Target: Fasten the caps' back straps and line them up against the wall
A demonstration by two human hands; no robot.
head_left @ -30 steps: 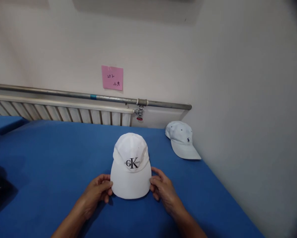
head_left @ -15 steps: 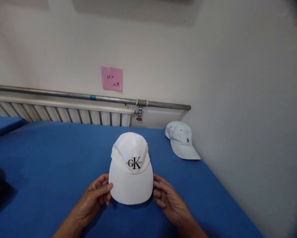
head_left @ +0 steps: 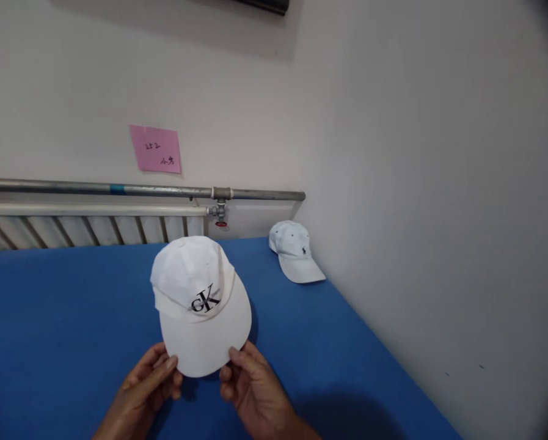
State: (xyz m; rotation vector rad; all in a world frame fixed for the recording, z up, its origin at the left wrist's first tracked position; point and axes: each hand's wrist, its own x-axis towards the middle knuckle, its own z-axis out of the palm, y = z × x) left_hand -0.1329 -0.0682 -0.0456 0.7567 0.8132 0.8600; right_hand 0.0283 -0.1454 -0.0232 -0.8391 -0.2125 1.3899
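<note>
Head camera view, then: what could you read on the white cap (head_left: 193,321)?

"A big black monogram (head_left: 205,300) on its front: a tall K with a smaller letter, C or G, tucked at its left. A thin line of grey lettering (head_left: 215,294) ran across both, too small to make out."

"How was it held?"

"By the brim (head_left: 204,349). The left hand (head_left: 151,385) pinched its near left edge, thumb on top; the right hand (head_left: 258,388) pinched the near right edge the same way. Between them the cap was tilted over the blue surface (head_left: 310,348). Whether its back touched down, I couldn't tell."

"Any other writing about?"

"A pink note (head_left: 156,151) on the wall (head_left: 237,122) had '252' handwritten on it, with characters below that I couldn't read for certain. It hung above the metal pipe (head_left: 173,192), which carried a blue band (head_left: 117,189)."

"And further back?"

"A pale cap (head_left: 291,241) sat near the far right corner, well apart from the hands. A small dark emblem (head_left: 303,250) marked its front, too tiny to identify from where I stood."
</note>
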